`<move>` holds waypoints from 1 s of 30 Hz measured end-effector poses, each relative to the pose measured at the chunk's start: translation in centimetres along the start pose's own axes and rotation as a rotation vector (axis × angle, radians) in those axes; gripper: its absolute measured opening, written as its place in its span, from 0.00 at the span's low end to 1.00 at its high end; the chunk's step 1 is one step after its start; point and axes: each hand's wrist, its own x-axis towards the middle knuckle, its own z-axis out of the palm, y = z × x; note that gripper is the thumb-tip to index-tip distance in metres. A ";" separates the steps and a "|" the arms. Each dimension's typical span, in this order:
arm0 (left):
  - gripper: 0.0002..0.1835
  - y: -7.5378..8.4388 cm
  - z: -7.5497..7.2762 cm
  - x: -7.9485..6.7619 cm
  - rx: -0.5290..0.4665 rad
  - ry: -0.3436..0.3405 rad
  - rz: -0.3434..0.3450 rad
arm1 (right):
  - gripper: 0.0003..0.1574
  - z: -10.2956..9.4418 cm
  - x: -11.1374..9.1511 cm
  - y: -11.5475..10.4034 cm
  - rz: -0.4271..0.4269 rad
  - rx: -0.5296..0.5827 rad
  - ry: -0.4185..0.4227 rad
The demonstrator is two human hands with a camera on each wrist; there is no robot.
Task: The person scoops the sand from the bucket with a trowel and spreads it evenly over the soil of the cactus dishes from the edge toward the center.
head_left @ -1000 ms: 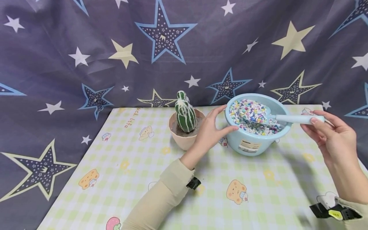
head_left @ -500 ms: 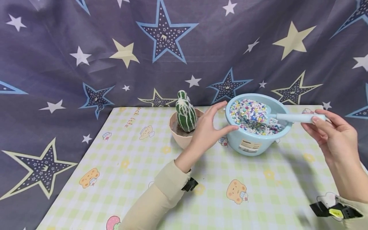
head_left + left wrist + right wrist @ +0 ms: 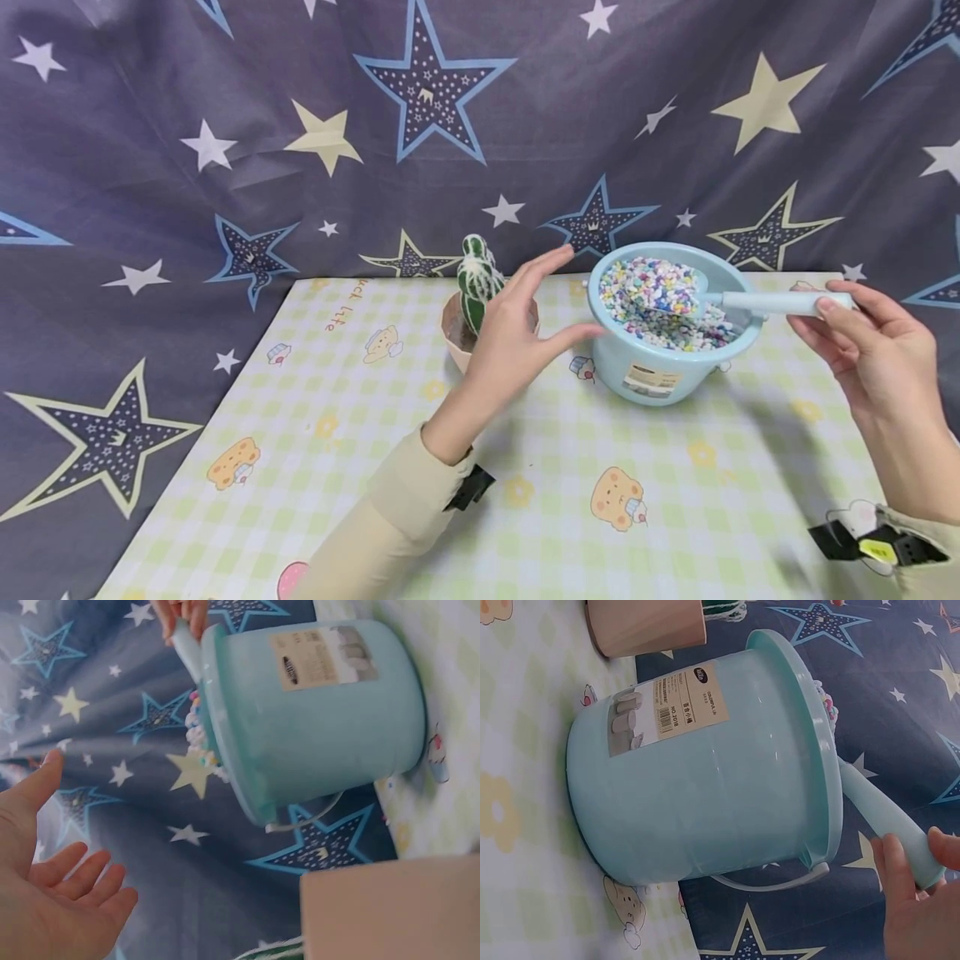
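The pale-blue scoop [image 3: 780,303], smooth-handled and heaped with multicoloured granules [image 3: 663,286], is pinched in the right hand [image 3: 888,358]. The left hand [image 3: 510,343], thumb and fingers wide apart, holds nothing.

Beige sleeves [image 3: 397,508] carry black cuff fittings [image 3: 470,487] — a yellow patch [image 3: 877,551] marks the right

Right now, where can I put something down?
Bare cloth: left of the pot, and in front of the bucket between both sleeves. Crowded: between pot and bucket, by the left hand, and at the bucket's right, where the right hand holds the scoop.
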 end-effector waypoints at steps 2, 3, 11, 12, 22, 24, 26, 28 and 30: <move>0.42 0.2 -0.7 0.0 0.002 0.012 0.015 | 0.17 0.0 0.1 0.0 0.005 0.008 -0.001; 0.42 0.3 -1.0 0.1 0.002 0.022 0.025 | 0.17 0.1 0.1 -0.1 0.008 0.011 0.000; 0.41 0.3 -3.3 0.8 0.033 0.125 0.095 | 0.16 0.2 0.4 -0.2 0.012 0.023 0.006; 0.41 0.2 -3.6 0.9 0.038 0.138 0.098 | 0.16 0.3 0.4 -0.2 0.011 0.031 0.002; 0.41 -1.0 -6.3 0.8 0.058 0.198 0.046 | 0.16 0.9 0.6 -0.1 0.017 0.049 -0.028; 0.41 -1.3 -6.8 0.6 0.053 0.205 0.029 | 0.16 1.1 0.7 -0.1 0.014 0.037 -0.026; 0.40 -1.7 -7.2 0.5 0.051 0.212 0.013 | 0.16 1.2 0.8 0.0 0.008 0.027 -0.023; 0.40 -2.1 -7.5 0.3 0.049 0.216 -0.009 | 0.16 1.3 0.9 0.1 0.003 0.012 -0.019; 0.40 -2.5 -7.8 0.2 0.041 0.224 -0.027 | 0.16 1.4 1.0 0.2 -0.001 -0.002 -0.015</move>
